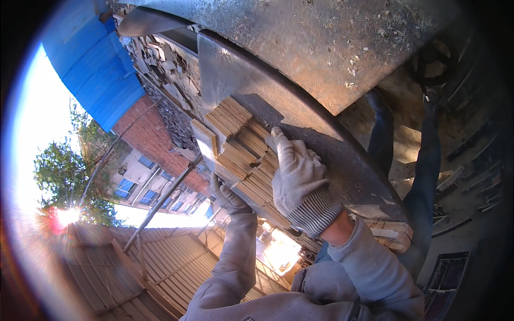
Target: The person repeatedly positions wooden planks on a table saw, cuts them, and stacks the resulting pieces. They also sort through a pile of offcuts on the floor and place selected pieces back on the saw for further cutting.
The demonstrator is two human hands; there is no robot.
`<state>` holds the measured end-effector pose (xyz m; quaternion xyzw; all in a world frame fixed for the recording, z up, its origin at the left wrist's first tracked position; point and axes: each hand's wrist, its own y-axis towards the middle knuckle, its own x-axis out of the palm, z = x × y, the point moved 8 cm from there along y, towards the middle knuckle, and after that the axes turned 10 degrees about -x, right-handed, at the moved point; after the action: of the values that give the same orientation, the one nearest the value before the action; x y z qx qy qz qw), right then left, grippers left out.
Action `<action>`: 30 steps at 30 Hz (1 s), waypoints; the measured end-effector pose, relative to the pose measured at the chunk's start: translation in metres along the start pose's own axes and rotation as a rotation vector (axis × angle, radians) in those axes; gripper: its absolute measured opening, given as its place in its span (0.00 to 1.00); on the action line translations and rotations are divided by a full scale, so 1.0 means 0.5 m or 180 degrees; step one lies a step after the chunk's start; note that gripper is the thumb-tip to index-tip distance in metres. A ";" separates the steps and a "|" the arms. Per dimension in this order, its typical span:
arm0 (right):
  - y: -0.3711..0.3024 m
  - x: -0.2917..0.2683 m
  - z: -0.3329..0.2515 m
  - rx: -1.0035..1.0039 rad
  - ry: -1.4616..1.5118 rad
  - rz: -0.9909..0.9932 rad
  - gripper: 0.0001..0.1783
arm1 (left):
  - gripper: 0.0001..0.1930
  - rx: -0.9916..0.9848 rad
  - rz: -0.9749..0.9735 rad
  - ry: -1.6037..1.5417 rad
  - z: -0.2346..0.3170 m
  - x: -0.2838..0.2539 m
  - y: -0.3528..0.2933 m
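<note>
Several layered strips of wood, apparently plywood, form an uneven stack [235,155] on a dark metal table [225,64]. My right hand [300,174], in a grey knit glove with a striped cuff, grips the stack's right side, its index finger stretched along the wood and the other fingers curled. At the stack's lower left edge, my gloved left hand [231,199] holds on with the thumb up against the side; its other fingers are partly hidden. A flat pale wood piece [204,136] stands against the stack's left end.
A dusty metal surface [342,43] with scattered chips lies beyond the table's curved edge. Light wood blocks [388,234] sit below my right forearm. Legs in blue trousers [423,176] show at the right. Wood scraps [166,69] are heaped at the upper left.
</note>
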<state>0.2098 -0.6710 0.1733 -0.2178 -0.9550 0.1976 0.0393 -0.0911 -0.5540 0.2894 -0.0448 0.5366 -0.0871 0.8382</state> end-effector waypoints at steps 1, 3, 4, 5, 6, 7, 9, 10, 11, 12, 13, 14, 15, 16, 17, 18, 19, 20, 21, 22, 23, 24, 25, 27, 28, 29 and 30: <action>0.000 0.005 0.002 0.0040 0.0061 -0.0054 0.30 | 0.43 -0.0003 -0.0012 -0.0011 -0.001 -0.001 0.000; 0.001 0.009 -0.002 -0.0015 -0.0073 -0.0105 0.28 | 0.43 -0.0023 0.0020 -0.0108 -0.009 -0.005 0.000; 0.000 0.010 -0.002 0.0014 -0.0201 -0.0164 0.28 | 0.43 -0.0040 0.0033 -0.0146 -0.014 -0.006 0.000; 0.000 0.009 -0.001 0.0064 -0.0127 -0.0120 0.28 | 0.43 -0.0068 0.0041 -0.0167 -0.020 -0.008 0.001; -0.001 0.007 0.003 0.0155 -0.0130 -0.0088 0.28 | 0.43 -0.0083 0.0054 -0.0159 -0.025 -0.009 0.001; -0.002 0.004 0.006 0.0245 -0.0132 -0.0055 0.28 | 0.43 -0.0097 0.0066 -0.0150 -0.030 -0.011 0.001; -0.001 0.002 -0.001 0.0083 -0.0155 -0.0098 0.27 | 0.43 -0.0076 0.0125 -0.0063 -0.034 -0.016 0.001; 0.000 0.000 -0.004 -0.0012 -0.0238 -0.0126 0.27 | 0.43 -0.0051 0.0170 -0.0016 -0.035 -0.021 0.001; -0.001 -0.004 -0.003 -0.0050 -0.0124 -0.0082 0.27 | 0.43 0.0003 0.0242 0.0037 -0.034 -0.025 0.001; -0.002 -0.008 -0.003 -0.0105 -0.0081 -0.0045 0.27 | 0.42 -0.0023 0.0254 0.0097 -0.035 -0.029 0.002; -0.005 -0.017 -0.005 -0.0200 0.0020 0.0088 0.26 | 0.42 -0.0050 0.0265 0.0156 -0.037 -0.029 0.003; -0.008 -0.021 -0.002 -0.0217 0.0204 0.0115 0.27 | 0.42 -0.0153 0.0216 0.0225 -0.041 -0.029 0.005; -0.012 -0.029 -0.002 -0.0276 0.0444 0.0245 0.27 | 0.42 -0.0153 0.0208 0.0260 -0.041 -0.028 0.005; -0.016 -0.040 -0.002 -0.0338 0.0723 0.0457 0.28 | 0.42 -0.0152 0.0200 0.0294 -0.039 -0.028 0.006; -0.019 -0.037 0.000 -0.0299 0.0702 0.0369 0.28 | 0.42 -0.0133 0.0211 0.0286 -0.038 -0.026 0.005; -0.021 -0.037 0.002 -0.0259 0.0719 0.0362 0.29 | 0.42 -0.0128 0.0222 0.0275 -0.036 -0.026 0.005; -0.023 -0.038 0.002 -0.0232 0.0755 0.0393 0.30 | 0.42 -0.0110 0.0245 0.0252 -0.034 -0.024 0.004; -0.023 -0.035 -0.001 -0.0241 0.0612 0.0334 0.30 | 0.42 -0.0088 0.0256 0.0226 -0.031 -0.021 0.003; -0.023 -0.033 -0.005 -0.0262 0.0499 0.0311 0.31 | 0.43 -0.0077 0.0279 0.0207 -0.029 -0.020 0.002; -0.021 -0.031 -0.009 -0.0277 0.0393 0.0281 0.31 | 0.43 -0.0059 0.0295 0.0199 -0.026 -0.017 0.000; -0.020 -0.029 -0.014 -0.0318 0.0412 0.0270 0.32 | 0.43 -0.0048 0.0306 0.0186 -0.024 -0.016 -0.001; -0.018 -0.029 -0.017 -0.0361 0.0429 0.0267 0.33 | 0.43 -0.0040 0.0308 0.0184 -0.022 -0.013 -0.002; -0.016 -0.031 -0.022 -0.0450 0.0459 0.0303 0.33 | 0.43 -0.0027 0.0306 0.0165 -0.019 -0.012 -0.002; -0.015 -0.026 -0.014 -0.0290 0.0543 0.0188 0.34 | 0.43 0.0012 0.0299 0.0138 -0.016 -0.010 -0.003; -0.016 -0.024 -0.010 -0.0227 0.0589 0.0142 0.35 | 0.44 0.0007 0.0317 0.0127 -0.016 -0.011 -0.004; -0.015 -0.022 -0.013 -0.0299 0.0633 0.0071 0.36 | 0.44 0.0023 0.0308 0.0119 -0.016 -0.011 -0.003; -0.015 -0.019 -0.015 -0.0367 0.0675 -0.0001 0.36 | 0.44 -0.0014 0.0324 0.0107 -0.020 -0.012 -0.004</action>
<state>0.2164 -0.6787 0.1835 -0.2391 -0.9553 0.1182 0.1275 -0.1028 -0.5544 0.2908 -0.0178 0.5524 -0.0440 0.8322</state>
